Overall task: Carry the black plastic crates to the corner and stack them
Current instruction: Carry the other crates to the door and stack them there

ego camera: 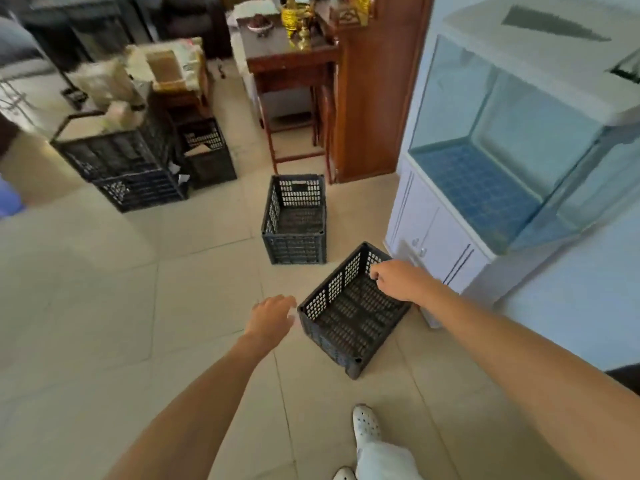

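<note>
A black perforated plastic crate (349, 317) sits empty on the tiled floor just in front of me, turned at an angle. My right hand (398, 278) rests on its far right rim with fingers curled over the edge. My left hand (272, 317) hovers open beside the crate's near left corner, a little apart from it. A second empty black crate (294, 220) stands upright further ahead. At the left, two stacked black crates (121, 168) hold boxes and paper, with another black crate (207, 154) beside them.
A glass fish tank on a white cabinet (485, 188) stands close on the right of the near crate. A wooden table (294, 81) and brown cabinet (374, 98) are behind the far crate. My white shoe (365, 427) is below. Open tiled floor spreads to the left.
</note>
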`<move>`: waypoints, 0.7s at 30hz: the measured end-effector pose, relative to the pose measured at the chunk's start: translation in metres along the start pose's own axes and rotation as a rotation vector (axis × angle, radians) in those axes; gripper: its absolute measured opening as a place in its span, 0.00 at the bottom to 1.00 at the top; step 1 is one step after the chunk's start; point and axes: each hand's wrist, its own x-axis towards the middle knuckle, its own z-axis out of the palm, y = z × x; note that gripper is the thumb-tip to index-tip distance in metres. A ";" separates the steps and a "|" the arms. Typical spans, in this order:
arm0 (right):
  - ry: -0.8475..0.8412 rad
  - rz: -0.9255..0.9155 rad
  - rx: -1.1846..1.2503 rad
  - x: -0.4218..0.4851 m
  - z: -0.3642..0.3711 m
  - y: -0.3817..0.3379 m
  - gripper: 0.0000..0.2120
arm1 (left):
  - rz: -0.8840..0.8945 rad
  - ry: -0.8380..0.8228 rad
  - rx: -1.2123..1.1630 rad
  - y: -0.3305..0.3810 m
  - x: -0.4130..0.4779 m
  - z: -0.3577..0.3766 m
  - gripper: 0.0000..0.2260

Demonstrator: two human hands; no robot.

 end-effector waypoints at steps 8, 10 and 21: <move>-0.142 -0.163 -0.154 0.164 -0.041 -0.089 0.12 | -0.114 0.016 0.030 -0.119 0.077 -0.055 0.14; -0.149 -0.161 -0.130 0.209 -0.059 -0.102 0.11 | -0.128 0.027 0.036 -0.142 0.109 -0.079 0.14; -0.123 -0.201 -0.118 0.392 -0.146 -0.178 0.11 | -0.083 -0.004 0.208 -0.237 0.263 -0.184 0.15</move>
